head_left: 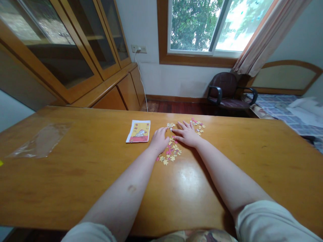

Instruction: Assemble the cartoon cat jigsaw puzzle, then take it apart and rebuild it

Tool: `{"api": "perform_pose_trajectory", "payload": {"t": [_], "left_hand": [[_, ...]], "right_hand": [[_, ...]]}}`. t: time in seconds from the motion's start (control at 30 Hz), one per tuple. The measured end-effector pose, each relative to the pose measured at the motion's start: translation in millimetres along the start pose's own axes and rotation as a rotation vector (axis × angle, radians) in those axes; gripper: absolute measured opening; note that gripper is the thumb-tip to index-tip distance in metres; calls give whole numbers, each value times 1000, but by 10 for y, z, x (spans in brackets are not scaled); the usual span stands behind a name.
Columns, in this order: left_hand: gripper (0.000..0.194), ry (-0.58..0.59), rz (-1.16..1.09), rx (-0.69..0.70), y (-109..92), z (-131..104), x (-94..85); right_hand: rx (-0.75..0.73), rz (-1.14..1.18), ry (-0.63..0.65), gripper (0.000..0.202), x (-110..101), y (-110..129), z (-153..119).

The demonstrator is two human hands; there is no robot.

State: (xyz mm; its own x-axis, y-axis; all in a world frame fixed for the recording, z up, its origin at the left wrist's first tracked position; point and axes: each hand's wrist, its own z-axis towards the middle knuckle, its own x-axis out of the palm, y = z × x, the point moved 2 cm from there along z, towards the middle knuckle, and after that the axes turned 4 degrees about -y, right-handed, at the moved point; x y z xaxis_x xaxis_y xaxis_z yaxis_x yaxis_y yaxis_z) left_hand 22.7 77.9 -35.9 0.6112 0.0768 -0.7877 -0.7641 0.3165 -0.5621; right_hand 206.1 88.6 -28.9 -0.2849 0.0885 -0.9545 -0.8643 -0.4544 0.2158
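Small yellow, pink and white jigsaw pieces (168, 154) lie loose in a pile on the wooden table. My left hand (159, 141) rests at the pile's left side, palm down, its thumb and index finger apart. Fingers spread, my right hand (188, 134) lies over the right side, its fingertips near a small group of pieces (171, 125) between the hands. More pieces (199, 126) lie just beyond the right hand. Left of my left hand is a picture card (139, 131) with a white cartoon animal on yellow and red. Pieces beneath the palms are hidden.
A clear plastic bag (42, 141) lies flat on the left of the table (101, 188). Past the far edge stand a glass-door cabinet (75, 50), a dark office chair (225, 89) and a bed (285, 107). A white cord (141, 77) hangs from a wall socket.
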Motion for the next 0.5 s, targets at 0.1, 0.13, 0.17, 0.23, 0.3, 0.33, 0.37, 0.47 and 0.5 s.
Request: {"api": "perform_pose_trajectory", "payload": {"t": [0.1, 0.13, 0.17, 0.23, 0.3, 0.33, 0.37, 0.47, 0.5], "left_hand": [[50, 8, 1, -4, -5, -3, -2], [50, 9, 1, -2, -6, -3, -2], [50, 9, 2, 1, -7, -2, -2], [50, 10, 8, 7, -8, 0, -3], [50, 12, 11, 6, -10, 0, -5], [50, 12, 10, 3, -11, 0, -7], [50, 12, 8, 0, -14, -1, -10], [50, 12, 6, -5, -19, -3, -16], [50, 12, 7, -5, -19, -3, -16]], "right_hand": [[-6, 13, -60, 35, -23, -44, 10], [3, 16, -90, 31, -32, -62, 15], [13, 19, -117, 28, -39, -79, 18], [16, 29, -151, 25, -40, -109, 24], [-3, 35, -157, 25, -30, -133, 28], [-6, 30, -158, 24, -25, -145, 31], [7, 18, -165, 25, -22, -160, 33], [135, -40, -216, 28, -28, -205, 36], [167, -55, -222, 29, -29, -208, 34]]}}
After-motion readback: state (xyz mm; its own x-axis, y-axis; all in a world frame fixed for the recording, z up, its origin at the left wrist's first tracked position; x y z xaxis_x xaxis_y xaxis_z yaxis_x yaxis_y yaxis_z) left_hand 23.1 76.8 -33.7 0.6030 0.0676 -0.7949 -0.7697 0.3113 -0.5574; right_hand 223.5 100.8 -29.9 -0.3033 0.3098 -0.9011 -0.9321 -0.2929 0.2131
